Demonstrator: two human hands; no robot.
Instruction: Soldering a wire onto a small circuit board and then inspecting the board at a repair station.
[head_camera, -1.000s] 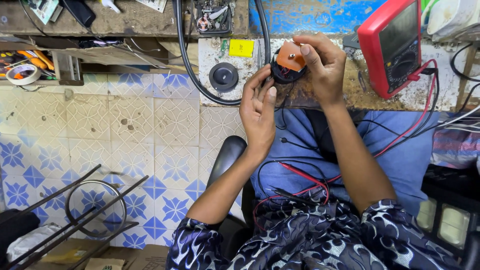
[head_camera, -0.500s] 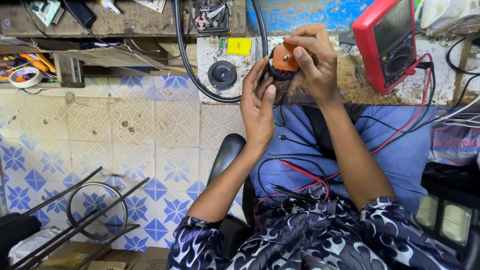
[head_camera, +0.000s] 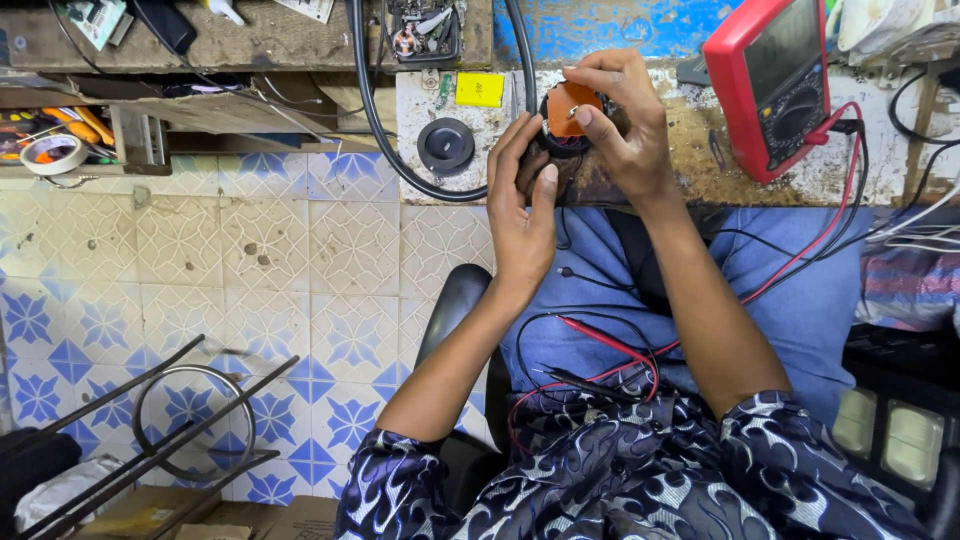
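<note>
Both hands are raised together at the bench edge, closed around one small part (head_camera: 568, 118) — round, dark body with an orange face. The right hand (head_camera: 622, 125) wraps it from above and from the far side, thumb pressed on the orange face, fingers curled over the top. The left hand (head_camera: 522, 205) cups it from below and from the near side, fingertips against the dark rim. The two hands touch each other around the part; how the part is built underneath is hidden by the fingers.

Left of the left hand, on the bench, sits a black round knob (head_camera: 445, 146), with a yellow sticker (head_camera: 480, 89) just above it. A thick black cable (head_camera: 372, 110) loops down past the knob and back up beside the hands.

Right of the right hand, a red multimeter (head_camera: 770, 85) leans on the bench, screen dark. Its red lead (head_camera: 800, 255) and a black one run down across the blue lap (head_camera: 800, 300) below the forearms — the probes (head_camera: 600, 340) lie loose there, between the two arms, untouched.

Far left of the hands, a roll of tape (head_camera: 52, 153) rests on a shelf. Below it, tiled floor (head_camera: 250, 290) and a black wire stand (head_camera: 180, 420).
</note>
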